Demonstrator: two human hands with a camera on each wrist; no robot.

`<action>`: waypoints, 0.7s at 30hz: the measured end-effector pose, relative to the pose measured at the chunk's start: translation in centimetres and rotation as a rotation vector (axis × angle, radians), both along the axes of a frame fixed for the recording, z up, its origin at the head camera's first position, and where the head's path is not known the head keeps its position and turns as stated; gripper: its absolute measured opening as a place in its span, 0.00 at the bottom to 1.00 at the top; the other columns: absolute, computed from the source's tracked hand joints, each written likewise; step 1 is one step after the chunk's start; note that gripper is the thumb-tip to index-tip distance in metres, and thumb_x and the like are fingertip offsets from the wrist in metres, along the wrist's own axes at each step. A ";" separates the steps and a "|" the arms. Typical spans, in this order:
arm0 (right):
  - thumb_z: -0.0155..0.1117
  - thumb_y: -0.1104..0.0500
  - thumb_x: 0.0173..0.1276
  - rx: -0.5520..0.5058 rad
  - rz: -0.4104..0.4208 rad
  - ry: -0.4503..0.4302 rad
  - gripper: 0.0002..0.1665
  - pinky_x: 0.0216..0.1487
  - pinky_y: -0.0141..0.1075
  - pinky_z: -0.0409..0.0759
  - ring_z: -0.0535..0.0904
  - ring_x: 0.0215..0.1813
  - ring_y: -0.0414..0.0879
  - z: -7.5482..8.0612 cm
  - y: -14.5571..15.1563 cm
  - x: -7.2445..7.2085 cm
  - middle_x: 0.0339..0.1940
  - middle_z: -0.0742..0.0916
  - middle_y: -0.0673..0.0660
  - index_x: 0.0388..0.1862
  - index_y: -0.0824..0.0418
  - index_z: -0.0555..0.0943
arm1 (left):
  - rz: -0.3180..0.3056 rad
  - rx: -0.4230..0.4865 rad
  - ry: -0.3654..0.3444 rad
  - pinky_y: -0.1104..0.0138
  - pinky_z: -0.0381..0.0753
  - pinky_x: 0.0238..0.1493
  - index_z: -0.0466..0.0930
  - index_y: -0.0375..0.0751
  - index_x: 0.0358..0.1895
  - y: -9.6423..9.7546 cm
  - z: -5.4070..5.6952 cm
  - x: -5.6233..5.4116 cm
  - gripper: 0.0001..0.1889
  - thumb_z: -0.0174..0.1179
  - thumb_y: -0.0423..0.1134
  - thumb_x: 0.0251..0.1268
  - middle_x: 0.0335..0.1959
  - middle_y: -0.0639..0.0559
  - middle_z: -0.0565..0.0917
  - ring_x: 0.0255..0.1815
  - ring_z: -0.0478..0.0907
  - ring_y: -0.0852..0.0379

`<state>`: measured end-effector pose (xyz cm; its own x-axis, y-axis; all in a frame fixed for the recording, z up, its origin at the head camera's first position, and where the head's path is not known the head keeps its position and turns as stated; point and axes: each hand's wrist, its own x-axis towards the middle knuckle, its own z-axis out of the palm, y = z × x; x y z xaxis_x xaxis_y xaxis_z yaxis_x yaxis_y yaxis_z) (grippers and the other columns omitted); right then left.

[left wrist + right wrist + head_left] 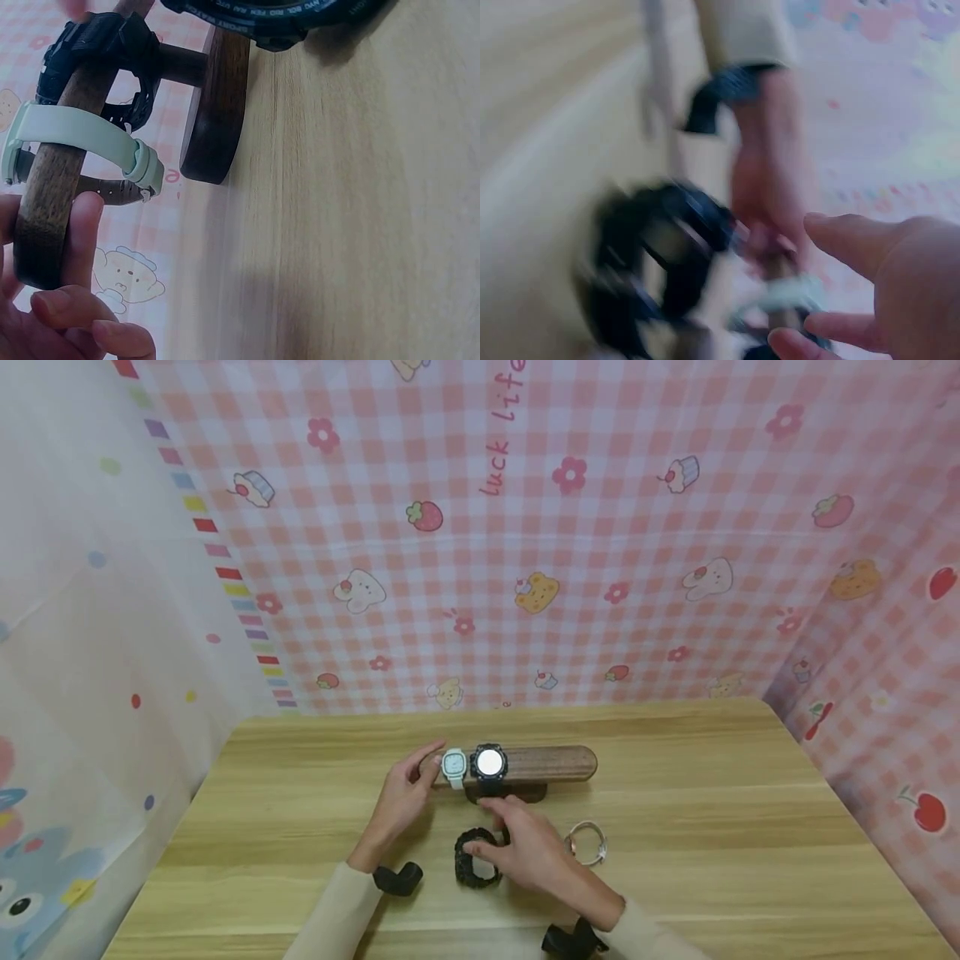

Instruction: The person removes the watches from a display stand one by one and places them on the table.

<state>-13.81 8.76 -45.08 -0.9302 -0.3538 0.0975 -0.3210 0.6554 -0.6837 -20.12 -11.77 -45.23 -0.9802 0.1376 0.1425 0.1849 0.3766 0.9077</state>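
My left hand (400, 795) pinched the wooden stand (551, 763) while my right hand (528, 847) spread beside the loose black watch (462, 862), seemingly light, stiff, best taken by its strap (480, 884).

Cartoon-print cloths (637, 543) walling a wooden table (712, 827) suggest a makeshift indoor booth

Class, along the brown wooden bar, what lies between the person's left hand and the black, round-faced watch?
A pale mint-green, square-faced watch, looped around the bar, sits between the left hand and the black watch; the head view shows this.
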 end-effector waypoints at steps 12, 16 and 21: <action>0.71 0.56 0.66 -0.088 -0.269 0.211 0.27 0.46 0.49 0.74 0.73 0.49 0.56 1.4 8.9 -3.5 0.54 0.77 0.64 0.62 0.63 0.78 | 0.000 0.021 -0.027 0.65 0.78 0.43 0.75 0.35 0.66 0.1 0.3 0.0 0.19 0.51 0.36 0.77 0.60 0.39 0.80 0.44 0.78 0.53; 0.67 0.56 0.69 -0.084 -0.303 0.207 0.27 0.53 0.56 0.68 0.66 0.58 0.61 0.4 10.9 -4.6 0.57 0.73 0.68 0.65 0.63 0.76 | 0.006 0.015 -0.025 0.68 0.76 0.41 0.75 0.34 0.65 0.1 0.4 0.0 0.19 0.51 0.36 0.77 0.60 0.39 0.80 0.42 0.77 0.54; 0.63 0.53 0.73 -0.091 -0.258 0.118 0.31 0.57 0.60 0.69 0.66 0.62 0.64 -0.6 11.7 -5.3 0.62 0.71 0.72 0.70 0.65 0.71 | 0.004 0.012 -0.025 0.67 0.77 0.38 0.75 0.35 0.66 0.1 0.3 0.0 0.19 0.51 0.36 0.77 0.57 0.39 0.82 0.38 0.79 0.55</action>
<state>-19.12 20.41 -45.66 -0.9687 -0.0916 0.2309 -0.2322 0.6633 -0.7114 -20.08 -11.70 -44.90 -0.9839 0.1326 0.1198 0.1610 0.3666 0.9164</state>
